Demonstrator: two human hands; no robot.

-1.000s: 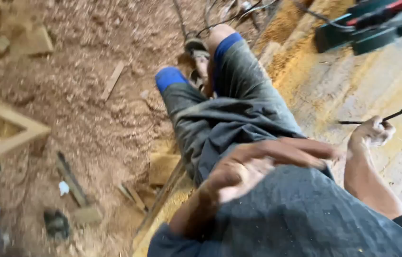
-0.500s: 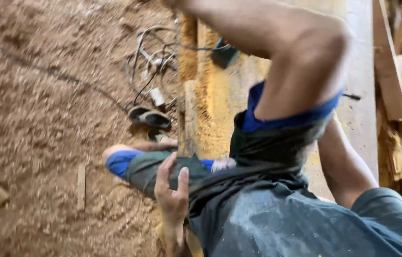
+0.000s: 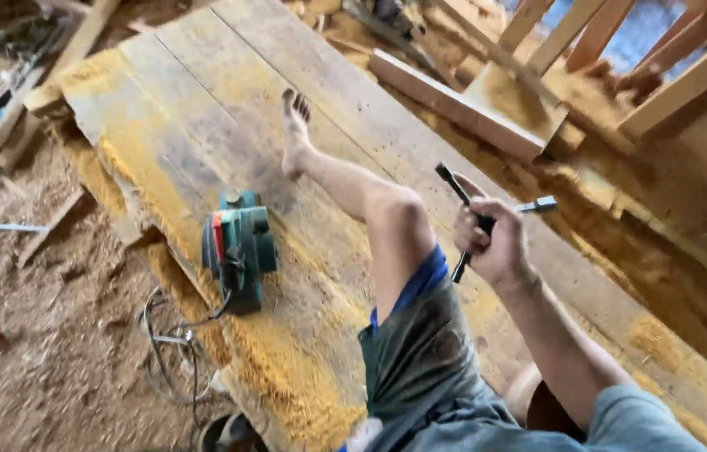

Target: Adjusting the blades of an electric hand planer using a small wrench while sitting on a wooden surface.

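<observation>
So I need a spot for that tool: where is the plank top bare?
Bare patches on the planks: beyond the foot, and between the leg and the loose board. Crowded by the green power planer, amid sawdust. The right hand holds the black tool.

I see my right hand [image 3: 494, 243] closed on a cross-shaped wrench [image 3: 472, 219] of dark matt metal, one arm tipped in brighter bare steel; the wide planks [image 3: 228, 109] under my leg are rough, unfinished wood, dusted yellow with sawdust; the electric planer [image 3: 236, 248] has a green and red plastic shell with a slight sheen; my shorts [image 3: 425, 360] look like worn, dusty cloth.
</observation>
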